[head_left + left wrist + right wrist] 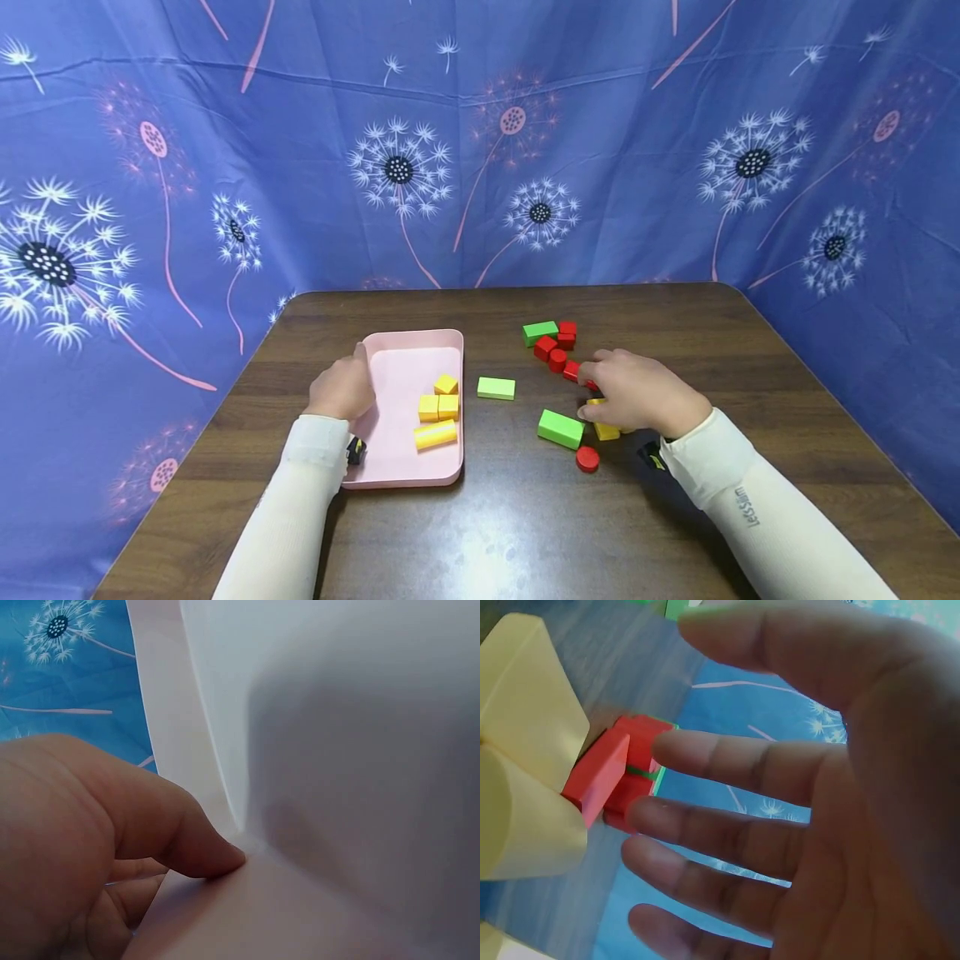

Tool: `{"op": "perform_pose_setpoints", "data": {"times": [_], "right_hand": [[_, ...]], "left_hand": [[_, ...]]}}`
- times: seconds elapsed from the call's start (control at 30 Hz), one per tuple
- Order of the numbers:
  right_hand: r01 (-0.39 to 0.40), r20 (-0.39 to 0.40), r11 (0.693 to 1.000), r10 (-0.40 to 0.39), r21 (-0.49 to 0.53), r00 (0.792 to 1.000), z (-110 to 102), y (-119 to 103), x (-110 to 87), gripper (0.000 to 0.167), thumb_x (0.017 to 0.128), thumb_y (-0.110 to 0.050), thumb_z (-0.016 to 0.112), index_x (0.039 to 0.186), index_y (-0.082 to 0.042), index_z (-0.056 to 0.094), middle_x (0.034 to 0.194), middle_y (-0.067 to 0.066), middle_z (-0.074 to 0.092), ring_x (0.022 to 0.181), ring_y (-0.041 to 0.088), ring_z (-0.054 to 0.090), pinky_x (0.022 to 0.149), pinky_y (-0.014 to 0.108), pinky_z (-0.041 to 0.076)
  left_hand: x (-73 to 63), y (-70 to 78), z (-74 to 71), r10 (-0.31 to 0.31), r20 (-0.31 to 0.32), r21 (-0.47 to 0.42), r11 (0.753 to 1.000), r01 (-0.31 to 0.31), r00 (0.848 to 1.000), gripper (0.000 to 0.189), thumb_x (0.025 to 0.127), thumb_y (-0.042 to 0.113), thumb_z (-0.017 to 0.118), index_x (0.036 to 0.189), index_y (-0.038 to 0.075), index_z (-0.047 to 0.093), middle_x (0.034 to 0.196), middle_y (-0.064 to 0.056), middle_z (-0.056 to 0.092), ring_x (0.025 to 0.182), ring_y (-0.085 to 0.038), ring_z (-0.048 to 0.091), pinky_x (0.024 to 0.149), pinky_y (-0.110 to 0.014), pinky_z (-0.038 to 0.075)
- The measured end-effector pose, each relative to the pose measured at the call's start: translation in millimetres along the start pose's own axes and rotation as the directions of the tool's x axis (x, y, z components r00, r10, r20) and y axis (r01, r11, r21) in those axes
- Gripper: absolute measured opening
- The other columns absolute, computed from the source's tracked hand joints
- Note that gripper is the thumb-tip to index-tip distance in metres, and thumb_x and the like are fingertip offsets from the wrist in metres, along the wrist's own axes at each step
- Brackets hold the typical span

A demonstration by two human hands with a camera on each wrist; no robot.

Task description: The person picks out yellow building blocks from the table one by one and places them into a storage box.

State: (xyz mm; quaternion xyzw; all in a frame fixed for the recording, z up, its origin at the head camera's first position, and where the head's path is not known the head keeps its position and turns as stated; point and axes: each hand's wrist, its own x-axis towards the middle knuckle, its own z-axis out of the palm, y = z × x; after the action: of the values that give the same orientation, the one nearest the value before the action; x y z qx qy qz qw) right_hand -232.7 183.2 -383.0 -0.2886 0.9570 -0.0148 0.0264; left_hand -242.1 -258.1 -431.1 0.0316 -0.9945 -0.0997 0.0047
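A pink tray (393, 367) stands left of centre on the table. My left hand (341, 388) grips its left side; in the left wrist view the thumb (214, 851) presses inside the wall while other fingers lie outside. Inside the tray are yellow blocks (429, 408) and a yellow cylinder (435, 435). My right hand (645, 392) hovers over a yellow block (606, 432), partly hiding it. In the right wrist view its fingers are spread and hold nothing, with a yellow block (536, 690) and a rounded yellow piece (547, 817) beyond the fingertips.
Several red blocks (546, 348) and a green block (540, 332) lie at the back, right of centre. A light green block (496, 388) sits right of the tray. Nearer are a green block (560, 429) and a red disc (587, 459). A blue patterned cloth (480, 167) hangs behind.
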Motion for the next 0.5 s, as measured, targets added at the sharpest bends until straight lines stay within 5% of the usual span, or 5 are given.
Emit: {"op": "perform_pose_setpoints", "data": {"times": [0.5], "right_hand": [[-0.091,0.141,0.989,0.073,0.119,0.987,-3.0,3.5,-3.5,0.058,0.071,-0.041,0.09,0.119,-0.015,0.072,0.108,0.006,0.063,0.087,0.019,0.056,0.068,0.037,0.051]], "left_hand": [[1.8,-1.3,3.3,-0.003,-0.017,0.002,1.0,0.003,1.0,0.069,0.098,0.013,0.05,0.16,-0.005,0.026,0.129,-0.03,0.066,0.1,-0.049,0.071,0.075,-0.063,0.057]]}}
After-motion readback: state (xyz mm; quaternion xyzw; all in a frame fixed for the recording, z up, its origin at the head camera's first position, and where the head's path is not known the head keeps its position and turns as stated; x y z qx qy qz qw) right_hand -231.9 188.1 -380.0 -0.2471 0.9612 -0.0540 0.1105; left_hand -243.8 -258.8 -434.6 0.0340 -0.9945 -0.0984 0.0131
